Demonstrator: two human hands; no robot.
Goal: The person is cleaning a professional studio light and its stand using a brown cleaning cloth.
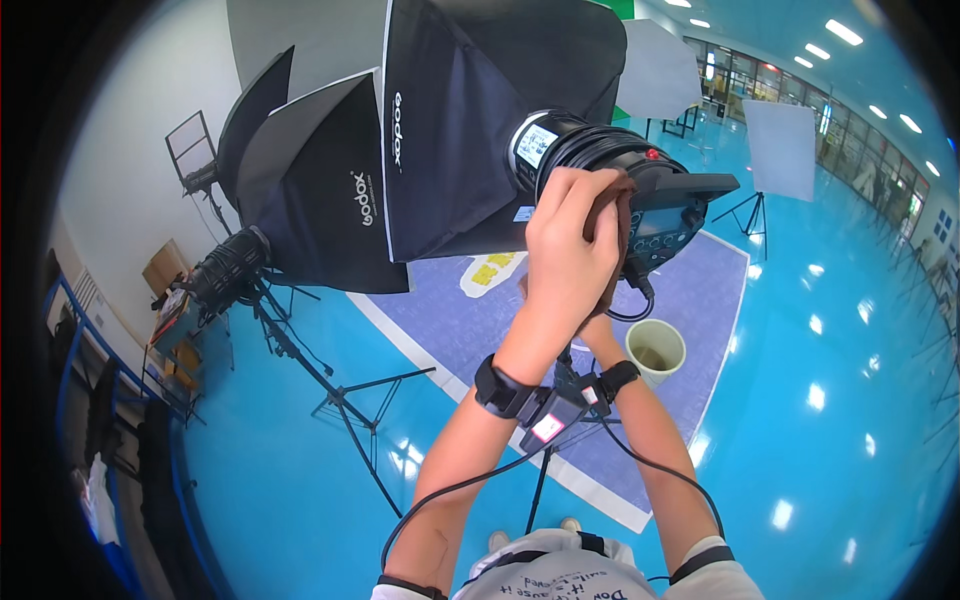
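My left hand [574,232] presses a brown cloth [619,247] against the side of a black studio light [656,225]. Its fingers are curled over the cloth's upper edge, beside the light's control panel. A black cable is coiled around the light's body, and a large black Godox softbox [457,142] is fitted at its front. Below the light, my right hand [596,334] is mostly hidden behind my left wrist and the cloth, near the top of the light stand [541,484]; its grip cannot be made out. Both wrists wear black straps with cabled devices.
Left stands a second softbox [322,187] on a tripod [341,394] with spread legs. A pale bucket [656,351] holding liquid sits on the purple mat [600,472], with a white sheet bearing yellow pieces [491,274] farther off. Blue railings [71,360] line the far left.
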